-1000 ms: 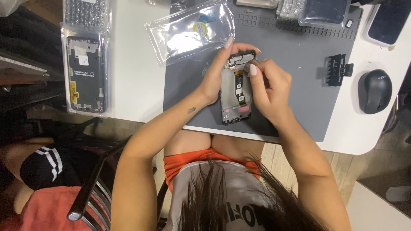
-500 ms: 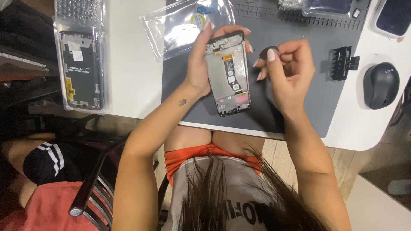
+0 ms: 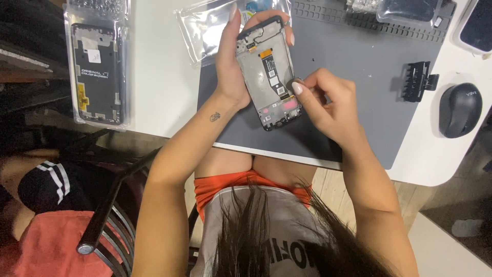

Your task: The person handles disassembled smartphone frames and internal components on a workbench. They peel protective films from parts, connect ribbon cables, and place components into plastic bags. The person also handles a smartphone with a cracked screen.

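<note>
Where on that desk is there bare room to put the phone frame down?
Bare patches: the grey work mat between the right hand and the black plastic clip; the white desk between the bagged black screen part and the clear plastic bag. The mat's top edge is crowded.

Phone repair workbench: grey work mat (image 3: 359, 72), bagged spare screens (image 3: 96, 72).

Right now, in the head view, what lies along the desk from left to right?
Bagged phone frame → left hand → opened phone → right hand holding a small round part → black clip-like holder → computer mouse.
</note>
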